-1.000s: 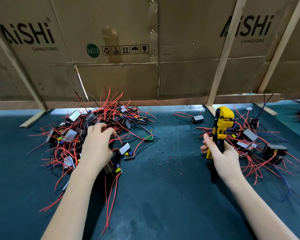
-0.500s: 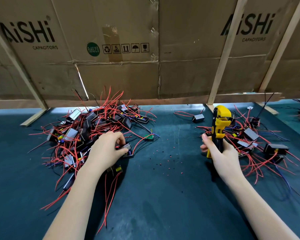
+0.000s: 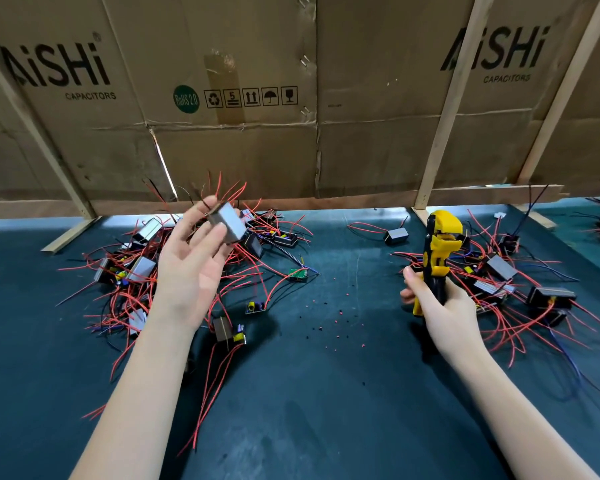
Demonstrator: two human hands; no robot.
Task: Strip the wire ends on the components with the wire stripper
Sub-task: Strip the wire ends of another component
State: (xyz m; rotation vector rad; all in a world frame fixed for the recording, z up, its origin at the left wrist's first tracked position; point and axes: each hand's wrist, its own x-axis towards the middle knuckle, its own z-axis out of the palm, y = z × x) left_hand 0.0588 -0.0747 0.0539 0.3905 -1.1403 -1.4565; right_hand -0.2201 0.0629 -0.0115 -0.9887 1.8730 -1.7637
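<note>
Hands apart: left (image 3: 187, 271) lifts component (image 3: 227, 225), right (image 3: 440, 306) grips stripper (image 3: 439, 251).

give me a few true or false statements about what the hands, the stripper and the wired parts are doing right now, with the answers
1. The left hand holds a grey component lifted above the left pile. True.
2. The right hand is empty. False: it grips the yellow and black wire stripper, held upright.
3. The stripper's head is clamped on a red wire. False: nothing shows in its head, and the lifted component is well apart from it.
4. Small red and black bits lie on the dark mat between the two hands. True.
5. A second pile of wired components lies to the right of the stripper. True.
</note>
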